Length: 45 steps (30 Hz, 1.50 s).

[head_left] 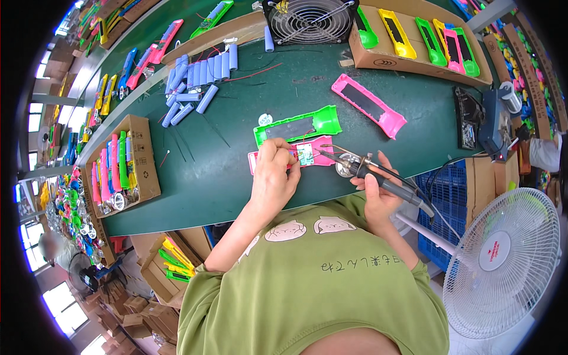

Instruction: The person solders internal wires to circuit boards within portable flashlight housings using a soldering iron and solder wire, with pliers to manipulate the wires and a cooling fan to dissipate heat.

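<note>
Lying beyond pink casing (323,160): green shell (327,120), blue cells (204,72).

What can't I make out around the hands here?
Head view: part of the near pink casing, covered by the left hand.
Head view: anything pinched in that hand, screened by it.
Head view: fine detail on the circuit board, too small.
Head view: part of the right hand, behind the soldering iron.

The single head-worn fisheye camera looks steeply down from near above the left hand (275,173) and right hand (380,192).
</note>
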Each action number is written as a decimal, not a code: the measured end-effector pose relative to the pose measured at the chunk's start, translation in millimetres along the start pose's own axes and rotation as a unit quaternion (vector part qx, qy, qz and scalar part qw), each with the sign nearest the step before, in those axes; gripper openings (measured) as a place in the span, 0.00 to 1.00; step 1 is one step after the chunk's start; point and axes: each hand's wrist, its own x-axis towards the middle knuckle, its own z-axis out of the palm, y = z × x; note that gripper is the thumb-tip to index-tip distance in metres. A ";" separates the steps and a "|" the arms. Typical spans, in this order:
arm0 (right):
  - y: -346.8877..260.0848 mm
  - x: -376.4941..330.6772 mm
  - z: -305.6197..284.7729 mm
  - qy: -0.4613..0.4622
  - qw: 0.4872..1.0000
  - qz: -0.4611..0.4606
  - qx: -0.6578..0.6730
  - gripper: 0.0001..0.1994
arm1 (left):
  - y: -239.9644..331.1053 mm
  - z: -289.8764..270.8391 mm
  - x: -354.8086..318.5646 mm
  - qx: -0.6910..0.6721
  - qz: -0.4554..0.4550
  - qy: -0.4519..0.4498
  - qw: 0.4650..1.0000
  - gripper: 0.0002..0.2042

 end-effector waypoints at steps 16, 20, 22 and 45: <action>-4.2 -1.0 -14.4 -0.115 0.980 -0.075 -0.142 0.11 | 6.0 -3.2 -58.2 -0.494 -0.286 0.096 0.815 0.10; -1.7 -0.9 -14.9 -0.115 0.978 -0.076 -0.159 0.11 | -1.3 -27.4 -73.8 -0.612 -0.468 0.122 0.625 0.16; -0.4 -1.7 -10.7 -0.106 0.983 -0.066 -0.138 0.11 | -12.1 -21.5 -78.6 -0.541 -0.421 0.163 0.710 0.15; -3.8 -0.4 -13.3 -0.095 0.978 -0.070 -0.169 0.10 | 1.3 -61.2 -5.9 0.042 -0.019 -0.168 0.985 0.11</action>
